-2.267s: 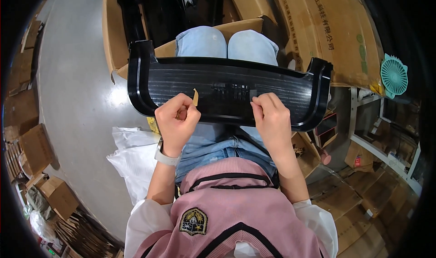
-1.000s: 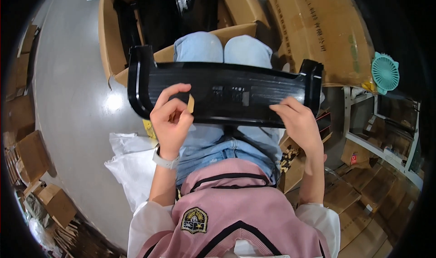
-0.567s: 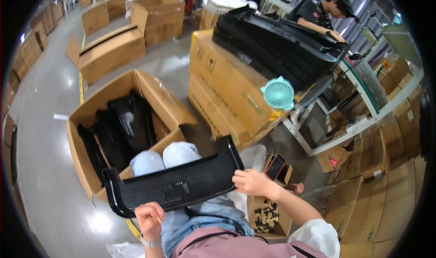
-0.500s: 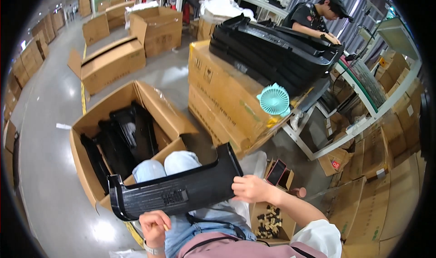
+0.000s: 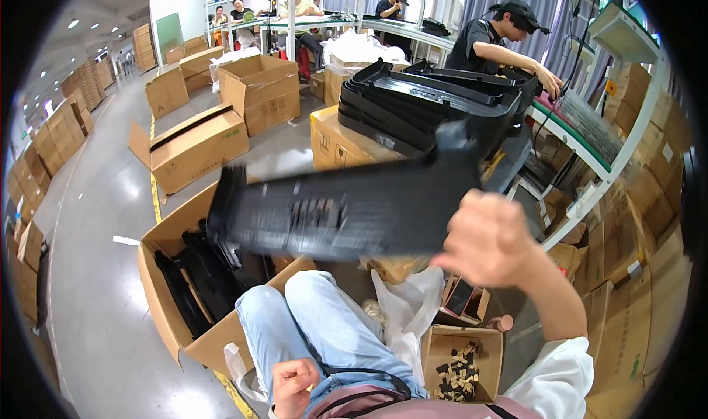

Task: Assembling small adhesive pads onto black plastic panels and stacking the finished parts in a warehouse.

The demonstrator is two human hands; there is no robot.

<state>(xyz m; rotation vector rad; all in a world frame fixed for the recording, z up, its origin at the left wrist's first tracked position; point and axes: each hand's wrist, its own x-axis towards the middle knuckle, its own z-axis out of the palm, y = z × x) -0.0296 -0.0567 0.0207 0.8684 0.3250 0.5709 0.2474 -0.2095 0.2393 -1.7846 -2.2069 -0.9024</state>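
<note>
A long black plastic panel (image 5: pixel 391 205) with upturned ends is in the air above my knees, blurred by motion. My right hand (image 5: pixel 490 242) grips its right end. My left hand (image 5: pixel 293 381) rests low by my thigh, away from the panel, its fingers curled; whether something small is in them I cannot make out. Beyond the panel, a stack of similar black panels (image 5: pixel 435 87) lies on a taped brown carton (image 5: pixel 346 135). To the left of my knees, an open carton (image 5: pixel 158 301) contains several more black parts (image 5: pixel 210 279).
By my right thigh, a small open box (image 5: pixel 483 345) holds many little black and tan pieces (image 5: pixel 459 371). White plastic film (image 5: pixel 413 308) lies beside it. A co-worker (image 5: pixel 494 39) stands at a bench at the back right. Cartons (image 5: pixel 199 150) stand on the floor ahead.
The black panel has risen from my lap and moved forward and right in my right hand. My left hand has drawn away from it toward my body. The view has tilted up.
</note>
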